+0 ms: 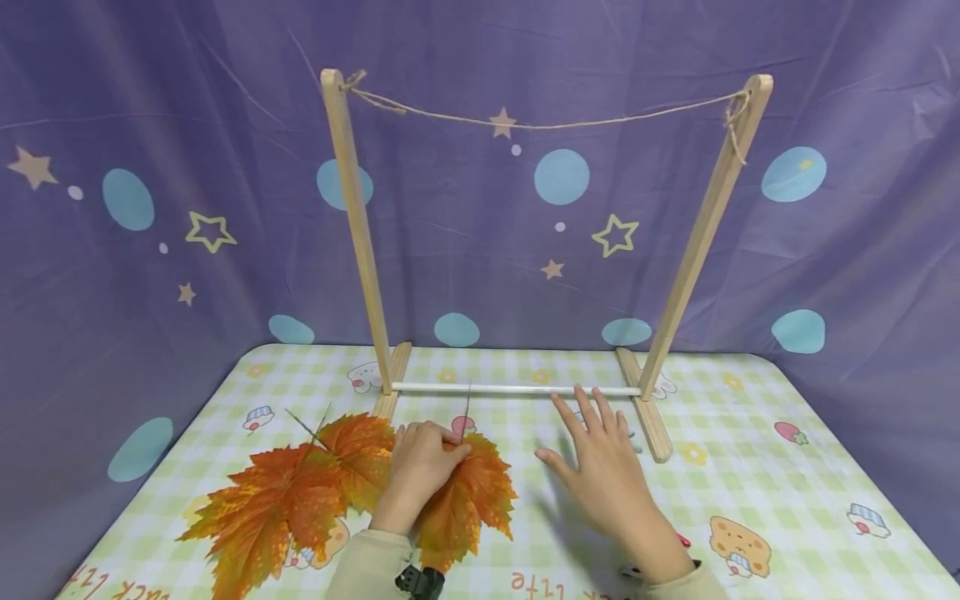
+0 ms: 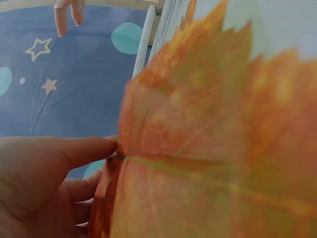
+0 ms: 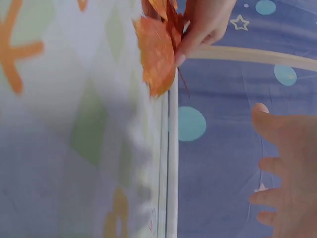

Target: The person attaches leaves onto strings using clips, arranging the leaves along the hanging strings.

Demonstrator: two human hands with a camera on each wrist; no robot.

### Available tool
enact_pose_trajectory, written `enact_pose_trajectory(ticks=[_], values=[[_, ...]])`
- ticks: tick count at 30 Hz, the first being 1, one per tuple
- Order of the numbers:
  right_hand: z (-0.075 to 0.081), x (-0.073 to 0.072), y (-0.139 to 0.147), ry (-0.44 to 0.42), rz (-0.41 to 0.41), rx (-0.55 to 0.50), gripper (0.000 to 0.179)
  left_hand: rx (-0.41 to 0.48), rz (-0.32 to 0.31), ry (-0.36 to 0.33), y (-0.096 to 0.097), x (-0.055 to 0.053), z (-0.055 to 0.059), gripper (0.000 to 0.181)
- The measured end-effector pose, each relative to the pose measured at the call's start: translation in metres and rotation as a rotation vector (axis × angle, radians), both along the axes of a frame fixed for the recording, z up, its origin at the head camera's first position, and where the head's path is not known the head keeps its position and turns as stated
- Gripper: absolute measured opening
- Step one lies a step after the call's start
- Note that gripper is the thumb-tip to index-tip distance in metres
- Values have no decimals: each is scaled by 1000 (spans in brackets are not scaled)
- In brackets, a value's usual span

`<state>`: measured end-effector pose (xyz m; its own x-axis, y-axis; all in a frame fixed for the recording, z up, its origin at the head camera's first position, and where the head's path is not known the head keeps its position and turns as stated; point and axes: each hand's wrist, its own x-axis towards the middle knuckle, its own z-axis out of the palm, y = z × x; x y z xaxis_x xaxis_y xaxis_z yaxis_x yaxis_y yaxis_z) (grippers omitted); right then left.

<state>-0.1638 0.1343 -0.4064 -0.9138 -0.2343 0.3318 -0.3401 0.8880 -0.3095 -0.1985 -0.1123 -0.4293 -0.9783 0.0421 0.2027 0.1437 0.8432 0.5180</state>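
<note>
My left hand (image 1: 427, 458) pinches an orange-green artificial maple leaf (image 1: 472, 496) between thumb and fingers where its stem begins. The thin stem points away toward the white rod. In the left wrist view the leaf (image 2: 198, 148) fills much of the picture, with the thumb (image 2: 94, 148) at its base. Spread fingers and nothing in its grasp mark my right hand (image 1: 600, 467), held over the cloth on the right, its fingertips overlapping the rod in the head view. More maple leaves (image 1: 277, 500) lie to the left of my left hand, stems pointing away.
A wooden frame stands at the back, with a left post (image 1: 360, 242), a right post (image 1: 705, 242) and a white rod (image 1: 517, 389) low between them. Twine (image 1: 555, 127) sags between the post tops. Beneath is a checked tablecloth (image 1: 780, 492); a small red thing (image 1: 683, 541) shows beside my right wrist.
</note>
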Motion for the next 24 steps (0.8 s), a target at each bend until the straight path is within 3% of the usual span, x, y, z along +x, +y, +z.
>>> enact_pose_trajectory(ticks=[6, 12, 20, 24], values=[[8, -5, 14, 0, 62, -62, 68, 26, 16, -6, 0, -1, 4, 13], [15, -9, 29, 65, 103, -109, 57, 67, 43, 22, -1, -1, 7, 13], [22, -11, 43, 194, 146, -127, 42, 176, 117, 207, 0, -3, 15, 10], [27, -11, 49, 155, 138, -139, 35, 213, 142, 277, 1, -3, 19, 9]])
